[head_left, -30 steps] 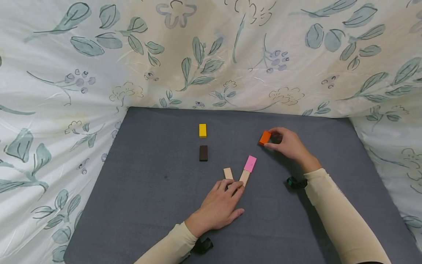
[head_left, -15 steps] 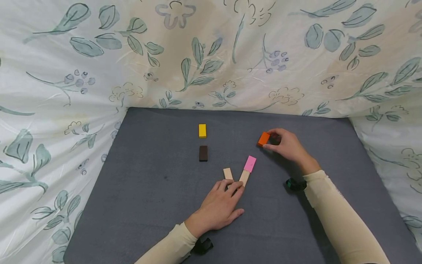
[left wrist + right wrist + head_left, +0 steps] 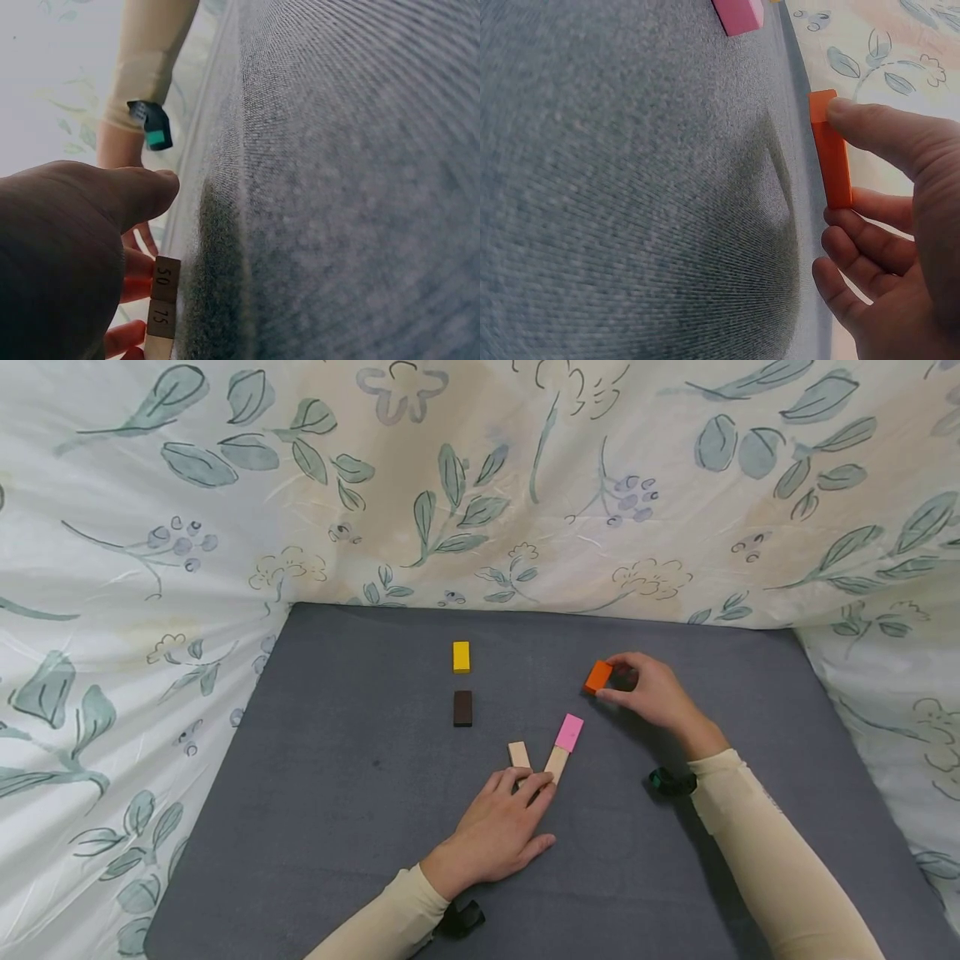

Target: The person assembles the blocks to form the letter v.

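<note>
My right hand (image 3: 651, 689) pinches an orange block (image 3: 597, 677) between thumb and fingers, over the right part of the table. In the right wrist view the orange block (image 3: 832, 157) stands lengthwise between thumb and fingertips. My left hand (image 3: 498, 835) rests its fingertips on pale wooden blocks, its thumb held apart. One wooden block (image 3: 518, 754) pokes out past the fingers on the left, another (image 3: 557, 762) on the right. A pink block (image 3: 569, 732) touches the far end of the right one. Printed numbers mark the wooden blocks (image 3: 161, 316) in the left wrist view.
A yellow block (image 3: 461, 657) lies towards the table's back, with a dark brown block (image 3: 462, 708) nearer, both left of the hands. Dark grey cloth covers the table (image 3: 337, 793). A leaf-patterned curtain (image 3: 465, 485) hangs behind and along the sides.
My right hand has shifted slightly left and nearer with the orange block. My left hand and the other blocks stay where they were.
</note>
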Motion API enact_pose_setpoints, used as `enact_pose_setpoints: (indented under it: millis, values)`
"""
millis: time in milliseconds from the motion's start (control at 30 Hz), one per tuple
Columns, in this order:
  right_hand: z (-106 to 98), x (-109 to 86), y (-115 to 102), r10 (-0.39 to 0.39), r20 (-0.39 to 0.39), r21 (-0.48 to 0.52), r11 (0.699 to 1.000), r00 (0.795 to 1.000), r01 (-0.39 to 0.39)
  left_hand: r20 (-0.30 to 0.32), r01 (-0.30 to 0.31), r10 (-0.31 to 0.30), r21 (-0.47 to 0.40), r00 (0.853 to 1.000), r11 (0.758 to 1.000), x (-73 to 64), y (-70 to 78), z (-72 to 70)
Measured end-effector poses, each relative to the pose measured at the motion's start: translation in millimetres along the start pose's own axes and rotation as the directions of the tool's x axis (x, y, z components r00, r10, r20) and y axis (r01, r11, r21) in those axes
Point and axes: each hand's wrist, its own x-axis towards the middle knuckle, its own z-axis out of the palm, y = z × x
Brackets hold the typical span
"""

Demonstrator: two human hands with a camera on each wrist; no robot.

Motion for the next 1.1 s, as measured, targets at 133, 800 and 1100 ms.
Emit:
enact_pose_setpoints:
  millis: [133,800,1100]
  values:
    - [0,-1.2,-2,-0.003,0.002,-0.001,1.000,1.000,0.003,-0.002,0.000,0.000,-0.001,1.000,1.000,0.0,-0.1,0.7]
    - [6,-8.3,-6,-0.015,-0.026,-0.006,1.000,1.000,0.015,-0.004,-0.003,0.003,-0.001,1.000,1.000,0.5,-0.1,2.2]
    - [6,-11.9,-10,-0.015,-0.008,-0.007,1.000,1.000,0.015,-0.007,-0.004,0.004,-0.005,1.000,1.000,0.6,-0.6,2.4]
